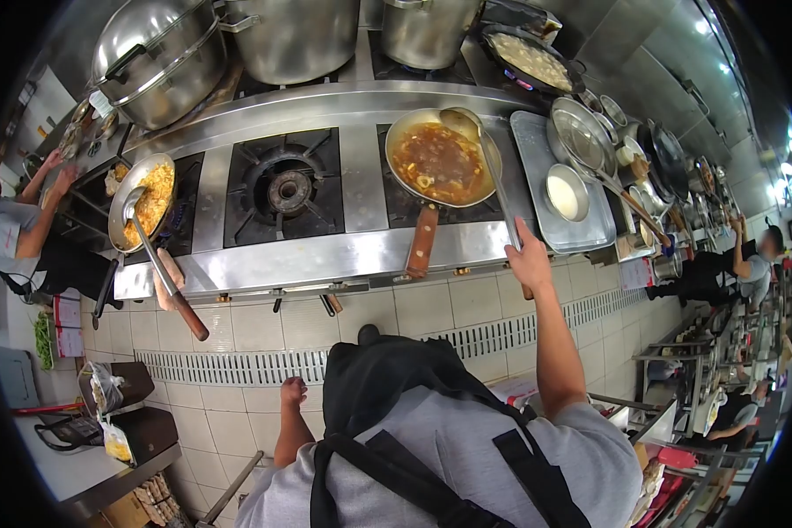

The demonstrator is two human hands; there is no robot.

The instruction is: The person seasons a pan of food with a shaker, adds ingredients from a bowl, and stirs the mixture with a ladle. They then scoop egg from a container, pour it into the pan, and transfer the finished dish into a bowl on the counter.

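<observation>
My right hand is wrapped round the handle of a long metal ladle. The ladle's bowl rests in a frying pan of brown sauce with pale pieces, on the right front burner. The pan's wooden handle points toward me, with no hand on it. Low by my side, over the floor, my left hand is curled closed with nothing visible in it. Right of the pan, a metal tray carries a bowl of white contents and a strainer.
A bare burner lies left of the pan. Further left, another pan holds orange-yellow food and a ladle. Large pots and a wok line the back. Co-workers stand at left and right.
</observation>
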